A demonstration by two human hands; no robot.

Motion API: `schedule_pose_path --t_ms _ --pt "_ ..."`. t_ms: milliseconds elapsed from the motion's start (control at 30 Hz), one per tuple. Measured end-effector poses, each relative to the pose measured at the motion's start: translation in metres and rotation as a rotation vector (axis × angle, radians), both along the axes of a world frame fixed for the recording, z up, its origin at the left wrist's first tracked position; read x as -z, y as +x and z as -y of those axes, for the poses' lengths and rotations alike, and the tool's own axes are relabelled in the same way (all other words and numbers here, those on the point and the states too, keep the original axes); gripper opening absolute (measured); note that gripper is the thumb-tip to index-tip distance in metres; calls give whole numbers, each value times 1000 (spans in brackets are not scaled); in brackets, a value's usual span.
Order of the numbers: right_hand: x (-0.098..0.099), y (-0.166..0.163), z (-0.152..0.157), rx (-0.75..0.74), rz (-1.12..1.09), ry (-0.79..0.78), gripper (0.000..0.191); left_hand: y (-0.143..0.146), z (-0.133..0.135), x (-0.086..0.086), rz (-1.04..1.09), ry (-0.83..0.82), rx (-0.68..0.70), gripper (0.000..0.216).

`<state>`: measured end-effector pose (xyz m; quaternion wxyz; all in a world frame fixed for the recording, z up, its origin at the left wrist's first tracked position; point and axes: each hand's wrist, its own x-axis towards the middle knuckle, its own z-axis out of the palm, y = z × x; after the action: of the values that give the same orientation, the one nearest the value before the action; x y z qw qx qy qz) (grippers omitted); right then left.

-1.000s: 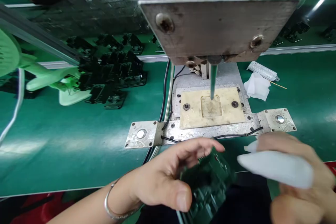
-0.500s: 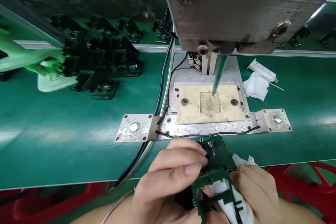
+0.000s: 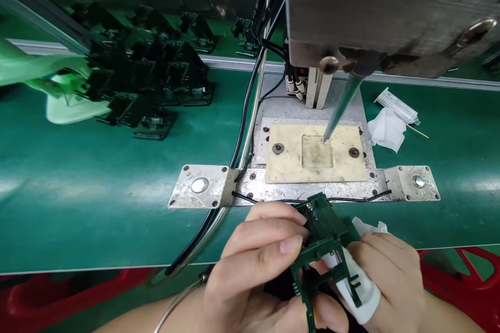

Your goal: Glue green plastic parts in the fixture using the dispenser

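So, dark green part [image 3: 326, 221] is at lower centre of frame, between 2 hands. Left hand [image 3: 250, 270] has its fingers clamped on the part's left side. Right hand [image 3: 394, 273] is curled round white cloth [image 3: 365, 294], just right of the part; its fingertips are mostly hidden, can't tell if they touch the part. Part's long axis runs roughly up-down in frame, open framework at the bottom end. Left is the nearer hand, already in contact. Cream plate [image 3: 283, 170] sits above the part, apart from it.
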<state>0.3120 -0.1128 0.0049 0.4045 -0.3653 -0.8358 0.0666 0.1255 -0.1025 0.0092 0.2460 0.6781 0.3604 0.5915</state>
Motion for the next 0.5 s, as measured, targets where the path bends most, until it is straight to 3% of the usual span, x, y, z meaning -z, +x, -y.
schedule_pose_path --t_ms 100,200,333,500 --pt "3 -7 -6 -52 -33 22 37 -5 -3 7 -15 30 78 87" --pt "2 0 -19 -98 97 -11 35 -9 -7 7 -20 -105 107 80" --pt "-4 45 -56 153 122 85 9 -19 -14 -4 -120 -293 6 58" --pt "-8 101 -116 373 -73 -127 26 -57 -51 -12 -180 -442 -8 55"
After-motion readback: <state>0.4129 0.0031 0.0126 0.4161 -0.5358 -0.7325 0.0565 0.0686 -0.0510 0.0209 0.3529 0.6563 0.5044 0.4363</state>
